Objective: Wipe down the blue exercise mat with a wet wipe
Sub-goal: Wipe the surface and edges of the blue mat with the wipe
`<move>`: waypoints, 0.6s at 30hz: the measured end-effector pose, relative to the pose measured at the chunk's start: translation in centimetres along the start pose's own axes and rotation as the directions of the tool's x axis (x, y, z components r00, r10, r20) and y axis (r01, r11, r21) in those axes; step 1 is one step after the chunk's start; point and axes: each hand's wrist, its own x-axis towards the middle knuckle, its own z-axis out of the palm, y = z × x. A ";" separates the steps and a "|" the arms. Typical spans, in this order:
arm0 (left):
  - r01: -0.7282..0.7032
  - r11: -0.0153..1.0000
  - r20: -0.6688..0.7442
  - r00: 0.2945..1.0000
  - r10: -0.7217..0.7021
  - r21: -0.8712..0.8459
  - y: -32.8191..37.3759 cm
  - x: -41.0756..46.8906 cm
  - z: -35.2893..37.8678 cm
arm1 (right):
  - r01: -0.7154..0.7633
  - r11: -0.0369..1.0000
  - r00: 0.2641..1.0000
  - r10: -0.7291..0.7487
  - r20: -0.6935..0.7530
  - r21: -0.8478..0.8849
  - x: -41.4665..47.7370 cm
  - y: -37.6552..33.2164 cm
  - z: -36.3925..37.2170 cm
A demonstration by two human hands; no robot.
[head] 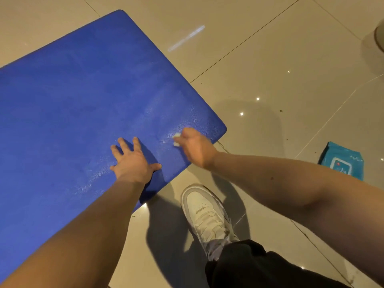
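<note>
The blue exercise mat (87,96) lies on the tiled floor (280,69). The left hand (133,163) presses it flat, fingers spread; the right hand (195,148) pinches a bunched wet wipe (176,139) near the mat's near corner. Wiping looks underway; the next stroke probably needs to carry the wipe toward the far, duller area.

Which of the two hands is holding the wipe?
The right hand, gripping the white wipe at a corner of the blue mat; the left hand lies flat, fingers spread, holding nothing.
</note>
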 end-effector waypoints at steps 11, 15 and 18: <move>0.004 1.000 0.016 1.000 -0.004 0.000 0.2 -0.3 -0.2 | -0.392 0.916 0.862 0.398 -0.314 0.086 2.1 3.3 -0.8; 0.006 1.000 0.016 1.000 -0.006 0.014 0.1 -0.3 -0.2 | -0.256 0.952 0.929 0.291 -0.229 0.169 2.1 -1.3 1.7; 0.013 1.000 0.021 1.000 -0.013 0.023 0.1 -0.4 -0.4 | -0.092 0.990 0.989 0.103 -0.107 0.103 1.9 -2.4 2.8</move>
